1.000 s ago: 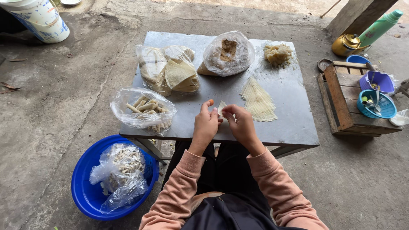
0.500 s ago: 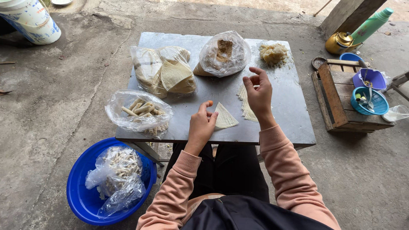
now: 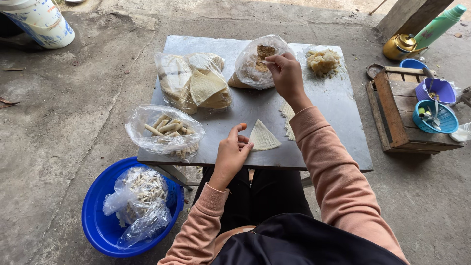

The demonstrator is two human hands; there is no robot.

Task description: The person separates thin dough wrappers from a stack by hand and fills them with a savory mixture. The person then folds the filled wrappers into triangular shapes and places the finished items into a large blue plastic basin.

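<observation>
Left hand [image 3: 230, 154] half curled, fingertips pinning triangular wrapper [image 3: 263, 138] on table [image 3: 338, 127], near its front edge. Right hand [image 3: 285, 73] pinched at mouth of filling bag [image 3: 255, 61] beyond it. Risks: crumbs dropping between, thin wrapper tearing or sliding off.

light: soft even daylight, you get no hard shadows | glare: mild sheen on the plastic bags [image 3: 194, 81] and grey table [image 3: 338, 127] | focus: sharp centre — corners bow slightly, wide-lens | blur: none on your hands
</observation>
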